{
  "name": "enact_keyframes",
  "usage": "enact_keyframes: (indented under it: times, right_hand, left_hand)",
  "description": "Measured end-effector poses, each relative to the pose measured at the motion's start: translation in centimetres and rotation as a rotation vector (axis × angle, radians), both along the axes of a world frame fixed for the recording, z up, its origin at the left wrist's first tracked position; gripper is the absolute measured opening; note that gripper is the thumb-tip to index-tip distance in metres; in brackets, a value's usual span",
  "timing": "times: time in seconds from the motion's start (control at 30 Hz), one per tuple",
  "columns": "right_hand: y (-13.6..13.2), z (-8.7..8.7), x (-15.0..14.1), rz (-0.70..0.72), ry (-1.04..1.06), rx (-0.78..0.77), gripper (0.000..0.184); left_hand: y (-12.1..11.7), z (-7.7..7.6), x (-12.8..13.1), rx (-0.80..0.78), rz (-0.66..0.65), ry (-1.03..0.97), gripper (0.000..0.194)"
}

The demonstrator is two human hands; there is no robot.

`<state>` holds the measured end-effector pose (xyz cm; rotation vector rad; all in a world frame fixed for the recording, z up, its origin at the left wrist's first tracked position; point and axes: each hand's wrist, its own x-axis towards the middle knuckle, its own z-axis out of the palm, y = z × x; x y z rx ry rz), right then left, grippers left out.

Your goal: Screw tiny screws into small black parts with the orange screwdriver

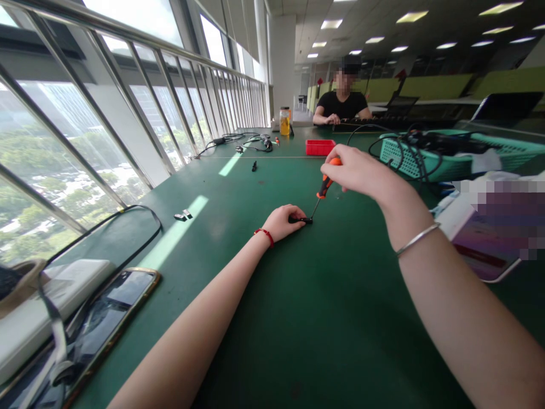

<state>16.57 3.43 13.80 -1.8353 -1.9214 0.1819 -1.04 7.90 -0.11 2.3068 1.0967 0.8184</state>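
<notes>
My right hand [351, 170] is closed around the handle of an orange and black screwdriver [325, 184]. The shaft slants down, and its tip meets a small flat black part [307, 220] on the green tabletop [340, 295]. Fingers of my left hand [283, 222] pinch that part from the left and hold it against the table. Much of the part is hidden under those fingers, so its exact kind does not show.
Small black pieces [183, 215] and another black piece [254, 166] lie to the left. Farther back are a red tray [320, 147], cables [255, 142] and a jar [284, 121]. A teal basket [392, 150] stands right; a phone [123, 307] lies near left. A person [343, 102] sits opposite.
</notes>
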Motion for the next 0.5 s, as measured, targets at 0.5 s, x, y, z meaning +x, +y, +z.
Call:
enact_keyframes:
  times: [0.5]
  right_hand:
    - [0.22, 0.32, 0.6, -0.015, 0.054, -0.113, 0.027]
  left_hand:
    - [-0.09, 0.07, 0.03, -0.009, 0.001, -0.011, 0.014]
